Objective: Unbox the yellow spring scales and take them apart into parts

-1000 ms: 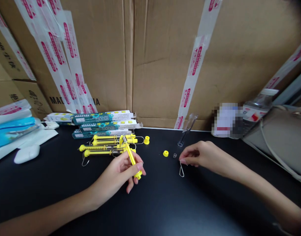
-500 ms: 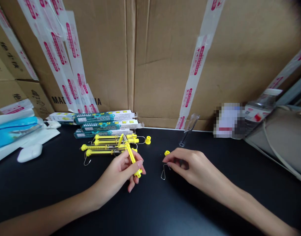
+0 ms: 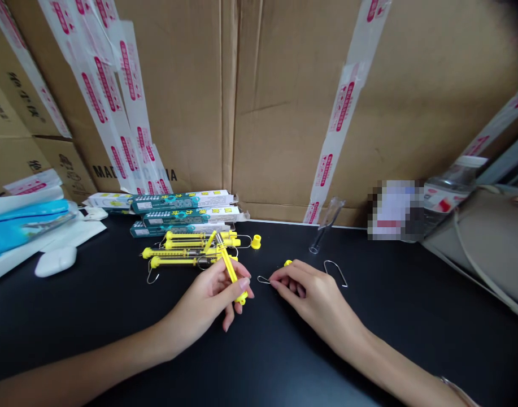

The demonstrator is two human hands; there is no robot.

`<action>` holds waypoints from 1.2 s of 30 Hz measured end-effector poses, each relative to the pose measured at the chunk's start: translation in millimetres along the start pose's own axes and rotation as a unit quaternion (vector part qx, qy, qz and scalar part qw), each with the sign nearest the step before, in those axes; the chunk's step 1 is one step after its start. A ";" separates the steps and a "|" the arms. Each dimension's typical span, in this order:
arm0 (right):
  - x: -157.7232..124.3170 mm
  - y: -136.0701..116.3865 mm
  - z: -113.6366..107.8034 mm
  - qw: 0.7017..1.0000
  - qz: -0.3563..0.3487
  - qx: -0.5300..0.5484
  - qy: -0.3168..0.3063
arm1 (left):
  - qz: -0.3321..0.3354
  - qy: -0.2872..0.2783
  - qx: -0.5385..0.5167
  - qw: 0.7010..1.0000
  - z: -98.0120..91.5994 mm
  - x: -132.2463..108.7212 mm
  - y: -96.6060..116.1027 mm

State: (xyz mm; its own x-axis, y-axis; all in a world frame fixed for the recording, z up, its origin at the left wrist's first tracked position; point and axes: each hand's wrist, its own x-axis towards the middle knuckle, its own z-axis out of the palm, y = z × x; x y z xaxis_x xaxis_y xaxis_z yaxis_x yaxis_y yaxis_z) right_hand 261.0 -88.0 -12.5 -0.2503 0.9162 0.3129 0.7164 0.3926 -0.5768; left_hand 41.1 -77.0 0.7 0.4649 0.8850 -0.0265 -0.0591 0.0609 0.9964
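My left hand (image 3: 220,291) pinches the yellow inner rod of a spring scale (image 3: 229,265), tilted, its metal end up and its yellow end near my thumb. In my right hand (image 3: 305,285), thumb and forefinger are closed on a thin bent wire hook (image 3: 263,280) whose loop points left toward the rod, apart from it. A yellow cap (image 3: 288,263) peeks out behind my right fingers. A wire ring (image 3: 338,271) rests on the table beyond that hand. Several yellow spring scales (image 3: 174,262) lie behind my left hand, with another yellow cap (image 3: 256,242) beside them.
A clear plastic tube (image 3: 324,229) lies near the cardboard wall (image 3: 279,141). Stacked green-and-white boxes (image 3: 186,216) are at the back left. A white mouse-shaped object (image 3: 55,262) and a blue packet (image 3: 30,217) sit left. A bottle (image 3: 443,195) and grey bag (image 3: 491,243) stand right.
My right hand has moved slightly left and down, and the wire hook has swung from hanging down to pointing left. The wire ring now shows behind that hand. My left hand is nearly still.
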 end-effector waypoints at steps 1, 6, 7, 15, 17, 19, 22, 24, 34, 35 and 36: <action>-0.3 -0.7 1.8 1.000 0.002 0.000 0.007 | 0.000 0.001 0.002 1.000 0.2 -0.3 -0.1; -0.6 -0.9 3.3 1.000 0.016 -0.007 0.017 | -0.001 0.000 0.001 1.000 -0.1 0.4 -2.1; -0.8 -0.6 3.1 1.000 0.019 -0.008 0.019 | 0.000 -0.002 -0.003 1.000 -0.4 1.0 -2.9; -7.7 -13.1 3.4 0.994 -0.005 0.085 0.061 | 0.009 -0.022 -0.016 1.000 -1.1 1.5 -6.0; -10.2 -21.7 6.8 0.987 0.006 0.160 0.022 | 0.016 -0.028 -0.010 0.999 -0.2 -0.1 -4.6; -12.0 -29.6 12.1 0.967 0.041 0.249 -0.035 | 0.019 -0.036 0.000 0.999 0.8 -1.9 -2.1; -12.9 -36.5 19.7 0.929 0.092 0.350 -0.078 | 0.023 -0.070 0.014 0.997 2.0 -4.1 2.0; -12.9 -38.1 22.1 0.920 0.101 0.371 -0.081 | 0.023 -0.096 0.013 0.995 1.9 -4.8 3.3; -13.3 -38.5 22.0 0.914 0.095 0.379 -0.111 | 0.055 -0.087 0.025 0.994 -1.1 -7.7 -5.4; -13.7 -37.8 23.1 0.915 0.099 0.376 -0.108 | 0.055 -0.080 0.022 0.995 -1.2 -8.1 -5.4; -14.3 -37.2 24.2 0.917 0.101 0.372 -0.105 | 0.052 -0.068 0.019 0.996 -1.5 -8.3 -5.0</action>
State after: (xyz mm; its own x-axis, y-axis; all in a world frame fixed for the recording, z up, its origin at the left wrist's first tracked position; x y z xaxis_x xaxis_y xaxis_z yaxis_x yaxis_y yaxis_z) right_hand 222.2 -113.8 -13.7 -0.3375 0.9407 0.0356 0.1388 0.0872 -0.9865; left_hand 36.3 -84.0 -4.2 0.5727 0.8153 0.0859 -0.0813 -0.0477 0.9955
